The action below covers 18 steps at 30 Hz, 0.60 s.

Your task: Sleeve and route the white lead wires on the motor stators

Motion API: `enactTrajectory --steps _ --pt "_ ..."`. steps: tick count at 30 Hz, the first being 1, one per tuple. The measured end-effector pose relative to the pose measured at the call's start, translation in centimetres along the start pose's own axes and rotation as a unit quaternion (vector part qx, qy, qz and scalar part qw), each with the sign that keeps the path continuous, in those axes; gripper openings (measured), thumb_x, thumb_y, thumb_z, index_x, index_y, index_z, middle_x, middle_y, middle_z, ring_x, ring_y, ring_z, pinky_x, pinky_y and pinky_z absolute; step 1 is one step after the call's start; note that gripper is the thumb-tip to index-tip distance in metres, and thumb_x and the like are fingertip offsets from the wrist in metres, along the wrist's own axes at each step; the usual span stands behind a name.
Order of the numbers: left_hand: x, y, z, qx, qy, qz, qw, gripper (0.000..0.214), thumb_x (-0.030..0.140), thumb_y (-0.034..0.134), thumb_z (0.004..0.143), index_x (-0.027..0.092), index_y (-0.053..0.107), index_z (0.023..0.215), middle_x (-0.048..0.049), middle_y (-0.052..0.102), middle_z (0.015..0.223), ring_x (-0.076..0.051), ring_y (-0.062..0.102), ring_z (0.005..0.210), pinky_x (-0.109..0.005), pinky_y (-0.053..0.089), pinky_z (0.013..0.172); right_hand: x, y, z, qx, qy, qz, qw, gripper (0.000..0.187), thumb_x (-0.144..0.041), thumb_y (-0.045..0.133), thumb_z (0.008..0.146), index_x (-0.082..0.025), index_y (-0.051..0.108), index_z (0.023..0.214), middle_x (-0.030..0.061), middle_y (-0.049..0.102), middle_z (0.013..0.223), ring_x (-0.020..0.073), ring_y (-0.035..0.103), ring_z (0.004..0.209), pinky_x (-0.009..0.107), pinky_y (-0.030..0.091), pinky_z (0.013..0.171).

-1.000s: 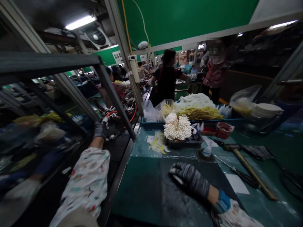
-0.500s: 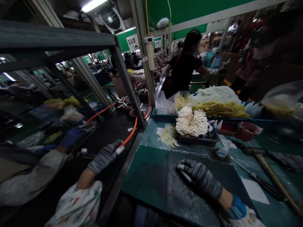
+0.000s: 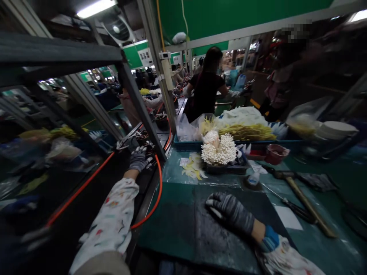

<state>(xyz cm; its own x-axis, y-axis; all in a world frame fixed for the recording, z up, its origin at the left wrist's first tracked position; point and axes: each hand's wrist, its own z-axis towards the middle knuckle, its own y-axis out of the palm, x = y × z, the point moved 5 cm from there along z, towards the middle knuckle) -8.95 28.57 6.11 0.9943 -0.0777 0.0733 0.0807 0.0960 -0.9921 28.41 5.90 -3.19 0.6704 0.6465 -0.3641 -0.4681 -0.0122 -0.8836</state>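
The grey-knit-gloved left hand (image 3: 139, 159) is at dark-and-white clustered parts (image 3: 142, 135) on the flat black belt (image 3: 106, 185), seemingly not yet lifted; its grip cannot be told. The grey-gloved right hand (image 3: 231, 208) rests curled on a dark rectangular mat (image 3: 223, 244), grip hidden.

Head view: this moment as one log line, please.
left hand: gloved, over conveyor, contact unclear | right hand: gloved, on black mat | orange hose: curves between hands

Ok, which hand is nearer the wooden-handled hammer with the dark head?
Right. The grey-gloved right hand is over the dark flat mat, left of the hammer; the grey-gloved left hand is farther left, off the mat, near the slanted metal post.
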Motion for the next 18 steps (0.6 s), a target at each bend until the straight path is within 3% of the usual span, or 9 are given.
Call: enactTrajectory --steps 5,8,14,18 --pt "0.2 0.8 -0.2 0.01 -0.018 0.085 0.996 0.044 0.035 0.066 0.095 0.009 0.069 0.13 -0.0235 0.065 0.147 -0.04 0.05 0.148 -0.055 0.016 0.134 -0.3 -0.2 0.2 0.004 -0.011 -0.02 1.0 0.037 -0.03 0.042 0.111 -0.021 0.078 0.113 0.0115 0.078 0.105 0.0199 0.071 0.087 0.031 0.054 0.079" --pt "0.2 0.7 -1.2 0.007 -0.025 0.12 0.992 0.049 0.046 0.064 0.094 0.01 0.072 0.126 -0.0228 0.07 0.143 -0.042 0.052 0.144 -0.054 0.013 0.134 -0.7 -0.5 0.3 0.007 -0.021 -0.025 0.999 0.039 -0.03 0.04 0.111 -0.021 0.078 0.114 0.0117 0.078 0.105 0.0201 0.07 0.085 0.032 0.052 0.074" --pt "-1.3 0.7 -3.9 -0.02 -0.07 0.136 0.988 0.067 0.06 0.064 0.089 0.012 0.071 0.134 -0.0239 0.073 0.138 -0.044 0.063 0.133 -0.052 0.044 0.116 -1.2 -0.8 0.3 0.021 -0.029 -0.028 0.999 0.041 -0.03 0.037 0.112 -0.021 0.077 0.111 0.0104 0.078 0.102 0.019 0.068 0.082 0.031 0.048 0.069" --pt "-2.7 1.1 -6.5 -0.038 -0.106 0.132 0.985 0.07 0.064 0.066 0.085 0.013 0.075 0.132 -0.0258 0.074 0.133 -0.047 0.069 0.126 -0.052 0.05 0.108 -1.1 -0.4 0.3 0.026 -0.037 -0.026 0.999 0.039 -0.031 0.039 0.111 -0.021 0.077 0.11 0.0104 0.078 0.103 0.0198 0.069 0.084 0.032 0.048 0.071"
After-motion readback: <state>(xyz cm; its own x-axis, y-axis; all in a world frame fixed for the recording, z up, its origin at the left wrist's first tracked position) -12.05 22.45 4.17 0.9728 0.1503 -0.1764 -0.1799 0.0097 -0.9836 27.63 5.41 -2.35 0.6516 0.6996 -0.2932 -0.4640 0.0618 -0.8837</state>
